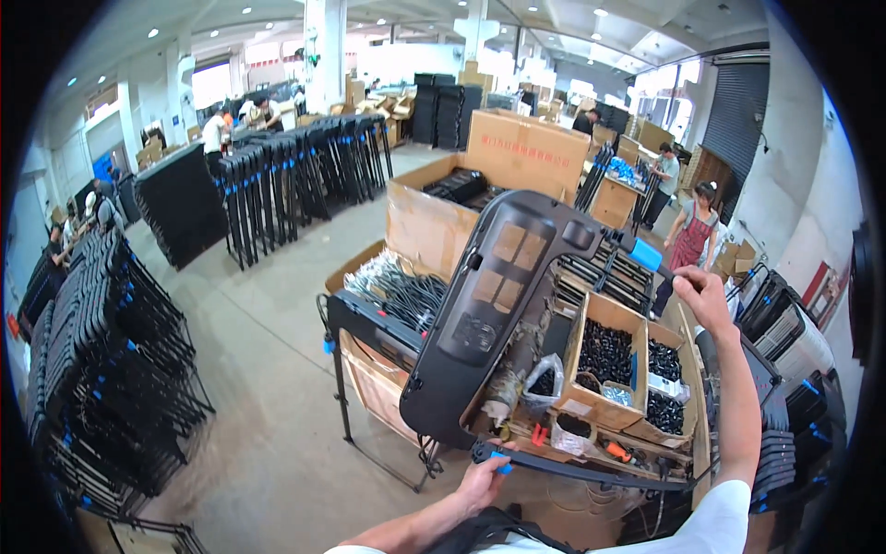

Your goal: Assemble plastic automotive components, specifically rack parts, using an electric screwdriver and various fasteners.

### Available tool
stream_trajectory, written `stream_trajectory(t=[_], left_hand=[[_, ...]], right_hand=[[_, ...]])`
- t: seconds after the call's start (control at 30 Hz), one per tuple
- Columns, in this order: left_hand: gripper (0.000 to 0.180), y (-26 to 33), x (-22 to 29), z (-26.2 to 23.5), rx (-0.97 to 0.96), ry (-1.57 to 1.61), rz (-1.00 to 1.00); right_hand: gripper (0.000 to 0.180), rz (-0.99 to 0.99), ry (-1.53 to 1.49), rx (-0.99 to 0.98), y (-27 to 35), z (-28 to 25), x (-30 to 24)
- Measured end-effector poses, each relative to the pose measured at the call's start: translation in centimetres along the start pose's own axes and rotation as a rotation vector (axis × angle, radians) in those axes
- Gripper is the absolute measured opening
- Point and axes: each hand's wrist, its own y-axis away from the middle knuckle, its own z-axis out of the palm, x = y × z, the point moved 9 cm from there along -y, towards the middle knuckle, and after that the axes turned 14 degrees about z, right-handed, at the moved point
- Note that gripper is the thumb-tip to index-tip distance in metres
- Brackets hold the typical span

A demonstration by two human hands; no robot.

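A large black console panel (484,295) with square openings is tilted up in front of me, with dark arms at its two ends. My right hand (703,300) is closed around the upper arm, just beyond a blue sleeve (645,254). At the panel's lower end, my left hand (482,482) is closed on the other arm, by a small blue piece (501,462). A long black post (581,472) runs rightward from there. Beneath the panel lies a wooden workbench, partly hidden. The fingertips of both hands are partly hidden.
Cardboard boxes (602,415) of small black parts, clear bags (543,383) and an orange-handled tool (616,451) lie on the bench. A bundle of cables (406,291) is at left. Black frames (115,369) stand in rows farther left. A person in a red apron (697,231) is at right.
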Motion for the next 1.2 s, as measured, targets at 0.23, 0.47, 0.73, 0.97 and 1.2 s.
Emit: stream_trajectory(t=[0.23,0.47,0.73,0.97,1.2], left_hand=[[0.037,1.7,12.2,-11.3,0.162,-0.001,0.151],[0.034,2.4,25.9,-18.6,0.417,-0.223,0.393],[0.046,0.8,41.9,-14.5,0.364,-0.543,0.619],[0.034,-6.3,45.9,-20.6,0.300,-0.983,0.482],[0.063,-16.7,48.4,-30.6,0.162,-1.133,0.326]], right_hand=[[0.037,0.035,0.019,-0.107,9.2,5.6,-14.6],[0.038,-0.010,0.231,-0.290,13.6,13.3,-18.5],[0.017,0.077,0.107,-0.572,21.2,24.6,-10.7],[0.027,0.447,-0.340,-0.556,34.2,43.4,1.2],[0.034,0.742,-0.425,-0.454,38.9,57.8,1.3]])
